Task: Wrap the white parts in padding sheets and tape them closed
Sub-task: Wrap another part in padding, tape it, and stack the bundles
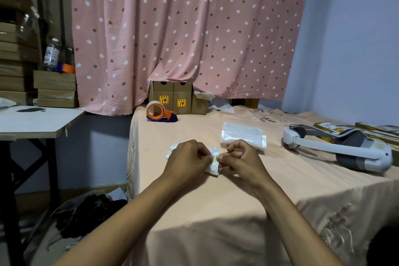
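Note:
A small white bundle of padding sheet (212, 166) lies on the peach tablecloth between my hands. My left hand (186, 161) covers most of it and pinches its right edge with curled fingers. My right hand (239, 157) pinches the same edge from the right, thumb against fingertips. What is inside the wrap is hidden. A stack of white padding sheets (243, 136) sits just behind my right hand. An orange and blue tape dispenser (158, 112) with a roll of tape stands at the table's far left corner.
Cardboard boxes (179, 98) stand at the back under a pink curtain. A white and grey headset (345, 147) lies at the right, with flat packets (330, 127) behind it. A side table (36, 121) is at the left; dark clutter (90, 214) lies on the floor.

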